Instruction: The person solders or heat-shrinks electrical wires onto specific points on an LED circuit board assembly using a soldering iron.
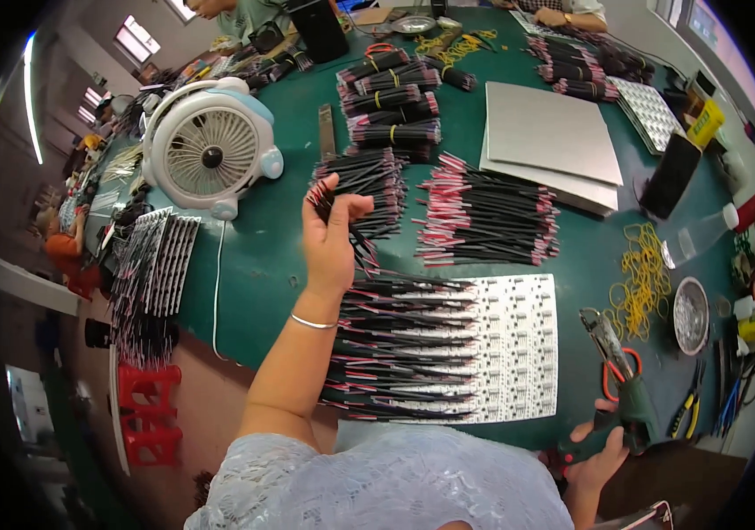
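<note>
Clutching a small bunch of black wires [364, 251], the left hand [331, 243] is raised just past the far left part of the white panel [519, 349], its grip curled closed around them. From where I stand, more dark wires [404, 340] lie in rows across the panel's left half. Near its right corner, closest to the wearer, the right hand [603, 461] has its grip wrapped about a green pistol-shaped tool [636, 408]. Beyond the panel, a red-tipped wire pile [488, 216] covers the tabletop [263, 291]; yellow bands [642, 287] lie to its right.
</note>
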The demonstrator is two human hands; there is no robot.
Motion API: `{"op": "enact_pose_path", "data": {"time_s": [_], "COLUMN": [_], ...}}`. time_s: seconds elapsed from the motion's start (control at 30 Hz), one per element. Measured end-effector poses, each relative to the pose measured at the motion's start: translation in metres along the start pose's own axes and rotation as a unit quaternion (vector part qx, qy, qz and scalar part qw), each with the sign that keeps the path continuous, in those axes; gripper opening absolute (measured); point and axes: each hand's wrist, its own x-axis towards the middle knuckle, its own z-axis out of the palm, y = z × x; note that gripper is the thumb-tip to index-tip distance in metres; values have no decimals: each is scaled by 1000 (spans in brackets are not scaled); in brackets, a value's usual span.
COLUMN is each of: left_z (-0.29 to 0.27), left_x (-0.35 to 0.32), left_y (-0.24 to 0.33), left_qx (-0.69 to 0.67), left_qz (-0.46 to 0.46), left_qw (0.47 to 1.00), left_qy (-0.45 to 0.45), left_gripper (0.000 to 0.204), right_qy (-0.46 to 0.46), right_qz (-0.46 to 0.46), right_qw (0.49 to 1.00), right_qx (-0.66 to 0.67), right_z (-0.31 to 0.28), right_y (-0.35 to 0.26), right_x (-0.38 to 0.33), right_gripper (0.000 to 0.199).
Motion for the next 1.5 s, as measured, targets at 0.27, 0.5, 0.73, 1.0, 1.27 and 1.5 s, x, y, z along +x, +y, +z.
{"op": "enact_pose_path", "data": {"time_s": [0.27,0.5,0.73,1.0,1.27,1.5], "left_z": [33,129,90,78,91,85], "left_x": [32,10,-27,-44,-33,-51], "left_y": [43,66,8,2,18,-6], "left_qx": [169,436,440,430,433,435], "left_qz": [25,174,128,125,163,136], "left_qw": [967,798,776,752,733,733], "left_qy": [-188,-378,-434,-484,-498,-505], "left_gripper": [19,29,13,24,27,30], "right_qy": [29,-90,-110,-90,-325,-175], "right_qz": [33,-8,17,138,-107,128], "right_qw": [999,995,970,986,860,954], "right_qx": [-9,-50,-218,-26,-379,-209], "right_z": [25,25,10,34,20,34], "right_y": [1,-40,-55,-13,-20,-3], "right_x": [32,95,94,85,111,73], "right_gripper": [51,59,77,73,71,57]}}
